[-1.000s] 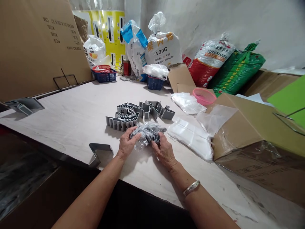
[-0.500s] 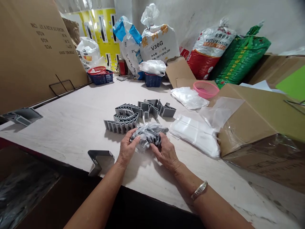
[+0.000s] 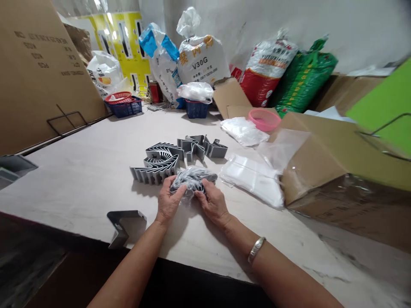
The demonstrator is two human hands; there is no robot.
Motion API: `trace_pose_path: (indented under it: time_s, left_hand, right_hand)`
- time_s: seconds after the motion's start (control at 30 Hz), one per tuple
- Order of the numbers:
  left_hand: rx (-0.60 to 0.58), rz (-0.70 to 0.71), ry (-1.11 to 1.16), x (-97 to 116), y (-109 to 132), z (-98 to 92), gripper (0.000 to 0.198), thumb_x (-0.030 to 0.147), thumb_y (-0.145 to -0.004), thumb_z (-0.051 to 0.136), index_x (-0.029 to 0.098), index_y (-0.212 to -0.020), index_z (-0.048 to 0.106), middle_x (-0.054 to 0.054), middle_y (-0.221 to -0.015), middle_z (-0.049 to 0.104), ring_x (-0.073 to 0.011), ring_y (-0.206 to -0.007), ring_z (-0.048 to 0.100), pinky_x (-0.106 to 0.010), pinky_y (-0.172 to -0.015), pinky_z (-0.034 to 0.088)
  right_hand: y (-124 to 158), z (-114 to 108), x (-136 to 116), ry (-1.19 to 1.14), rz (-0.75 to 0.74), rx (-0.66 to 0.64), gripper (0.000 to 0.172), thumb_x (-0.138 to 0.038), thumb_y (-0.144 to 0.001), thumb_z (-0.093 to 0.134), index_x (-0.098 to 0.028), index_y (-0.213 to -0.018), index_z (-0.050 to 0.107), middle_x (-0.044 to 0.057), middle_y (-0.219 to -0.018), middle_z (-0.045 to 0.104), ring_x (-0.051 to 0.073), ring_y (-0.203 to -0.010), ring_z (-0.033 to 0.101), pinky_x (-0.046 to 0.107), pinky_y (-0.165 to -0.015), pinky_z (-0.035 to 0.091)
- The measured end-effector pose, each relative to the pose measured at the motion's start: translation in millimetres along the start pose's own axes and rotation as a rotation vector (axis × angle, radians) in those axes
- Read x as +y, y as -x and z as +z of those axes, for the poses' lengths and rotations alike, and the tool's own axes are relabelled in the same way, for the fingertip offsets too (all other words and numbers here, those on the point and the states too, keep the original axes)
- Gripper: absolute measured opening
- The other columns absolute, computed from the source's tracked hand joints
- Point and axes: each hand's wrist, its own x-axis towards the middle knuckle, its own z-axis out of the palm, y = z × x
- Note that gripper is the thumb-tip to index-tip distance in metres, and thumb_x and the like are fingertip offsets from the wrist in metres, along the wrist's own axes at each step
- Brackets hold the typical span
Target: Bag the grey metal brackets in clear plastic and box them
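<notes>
Between my two hands is a clear plastic bag (image 3: pixel 192 177) with dark pieces inside, too hidden by the film to make out. My left hand (image 3: pixel 168 199) grips its left end, and my right hand (image 3: pixel 212 201) grips the right side, thumb at the near edge. Just beyond the bag stands a curved row of grey metal brackets (image 3: pixel 157 164), with more brackets (image 3: pixel 201 147) behind to the right. One single bent bracket (image 3: pixel 125 226) stands near the table's front edge, left of my left forearm.
Flat clear bags (image 3: pixel 253 177) lie on the table (image 3: pixel 80 171) at right, beside an open carton (image 3: pixel 337 162). A pink basket (image 3: pixel 263 119) and blue baskets (image 3: pixel 196 109) sit behind. Large sacks (image 3: pixel 263 72) lean on the wall. More grey metal (image 3: pixel 16 167) is at far left.
The view has turned slightly right, so the scene sits further left. Both hands still hold the bag, which looks a little more bunched together.
</notes>
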Motion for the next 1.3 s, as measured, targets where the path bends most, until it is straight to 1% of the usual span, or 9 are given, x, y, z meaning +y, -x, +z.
trace_pose_path:
  time_s: [0.13,0.27,0.4,0.6,0.8,0.9,1.07,1.2,1.3]
  left_hand:
    - [0.13,0.163,-0.197,-4,-5,-2.2,0.037,0.042,-0.063,0.062,0.019,-0.092,0.061,-0.005,-0.091,0.057,-0.0212,-0.093,0.052,-0.035,-0.088,0.04]
    - [0.097,0.143,-0.184,-4,-7,-3.6,0.039,0.046,-0.065,0.06,0.02,-0.094,0.061,-0.005,-0.092,0.057,-0.0209,-0.09,0.053,-0.035,-0.088,0.04]
    - [0.089,0.096,-0.09,-3,-3,-2.0,0.044,0.049,-0.067,0.057,0.017,-0.098,0.058,-0.006,-0.096,0.059,-0.0204,-0.091,0.054,-0.033,-0.086,0.04]
    - [0.188,0.13,-0.037,-11,-2,-3.1,0.046,0.051,-0.074,0.048,0.015,-0.1,0.056,-0.007,-0.093,0.059,-0.0194,-0.087,0.056,-0.031,-0.078,0.043]
    - [0.298,0.629,-0.323,14,13,-11.3,0.037,0.042,-0.072,0.053,0.015,-0.097,0.057,-0.012,-0.098,0.06,-0.0276,-0.107,0.049,-0.045,-0.096,0.032]
    - [0.1,0.77,-0.302,40,37,3.0,0.032,0.035,-0.074,0.053,0.016,-0.1,0.056,-0.01,-0.099,0.061,-0.0241,-0.102,0.053,-0.042,-0.09,0.039]
    - [-0.48,0.52,-0.339,66,72,65.7,0.029,0.03,-0.083,0.041,0.014,-0.097,0.059,-0.011,-0.1,0.062,-0.02,-0.095,0.056,-0.036,-0.083,0.045]
    - [-0.723,0.529,-0.645,65,70,120.5,0.039,0.035,-0.081,0.044,0.012,-0.111,0.055,-0.016,-0.133,0.041,-0.0308,-0.126,0.029,-0.049,-0.103,0.022]
    - [-0.784,0.442,-0.748,58,57,147.0,0.05,0.043,-0.082,0.041,0.014,-0.122,0.047,-0.015,-0.139,0.031,-0.0322,-0.131,0.018,-0.054,-0.105,0.01]
  right_hand:
    - [-2,-9,-10,0.01,0.065,-0.04,0.04,-0.043,-0.079,0.049,-0.018,-0.11,0.051,0.009,-0.097,0.053,0.019,-0.087,0.054,0.031,-0.073,0.047]
    - [-5,-38,-4,0.128,0.091,-0.048,0.049,-0.045,-0.079,0.05,-0.016,-0.118,0.046,0.009,-0.095,0.056,0.019,-0.078,0.055,0.03,-0.064,0.047]
    - [3,-84,39,0.463,0.177,0.17,0.029,-0.03,-0.084,0.043,-0.012,-0.104,0.056,0.012,-0.09,0.058,0.02,-0.08,0.052,0.033,-0.07,0.043]
    - [26,-113,98,0.636,0.164,0.139,0.027,-0.025,-0.084,0.044,-0.019,-0.063,0.06,0.004,-0.067,0.056,0.015,-0.066,0.047,0.029,-0.064,0.036]
    - [32,-115,101,0.654,0.175,0.218,0.021,-0.021,-0.079,0.052,-0.018,-0.061,0.062,0.003,-0.068,0.06,0.014,-0.064,0.047,0.026,-0.058,0.035]
    - [34,-121,94,0.648,0.132,0.214,0.017,-0.019,-0.077,0.054,-0.018,-0.063,0.062,0.003,-0.072,0.062,0.015,-0.068,0.049,0.025,-0.062,0.036]
    - [33,-130,70,0.683,0.06,0.181,0.017,-0.018,-0.079,0.051,-0.016,-0.064,0.061,0.006,-0.073,0.062,0.017,-0.072,0.051,0.027,-0.067,0.036]
    - [27,-147,49,0.786,-0.024,0.093,0.018,-0.016,-0.078,0.053,-0.015,-0.062,0.059,0.007,-0.068,0.061,0.016,-0.067,0.051,0.027,-0.063,0.036]
    - [30,-167,31,0.659,-0.095,0.213,0.018,-0.018,-0.08,0.051,-0.015,-0.065,0.06,0.006,-0.071,0.063,0.016,-0.07,0.055,0.027,-0.066,0.041]
